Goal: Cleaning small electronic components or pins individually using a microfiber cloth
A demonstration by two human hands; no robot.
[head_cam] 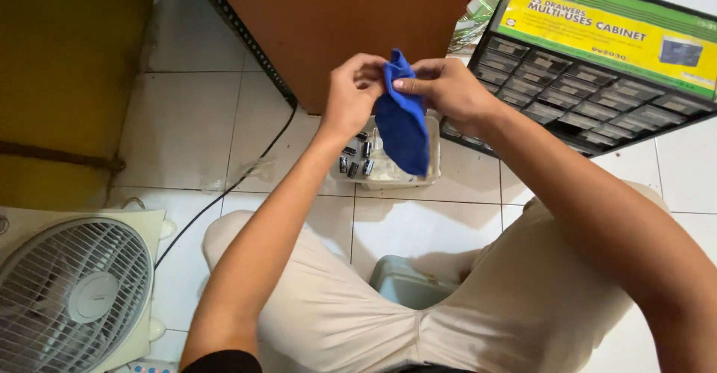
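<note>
While the fingers of the left hand (351, 89) and right hand (448, 89) pinched its top edge, a blue cloth (402, 123) hung down between them. Just under it sat a clear plastic tray (432, 165) with small dark parts (355, 160) on the white tile floor (187, 126). Off to the right leaned a black drawer cabinet (597, 108) with a green and yellow label (605, 26). Both arms reached forward, elbows bent, over pale trousers (336, 306). A white fan (71, 294) stood at the left.
</note>
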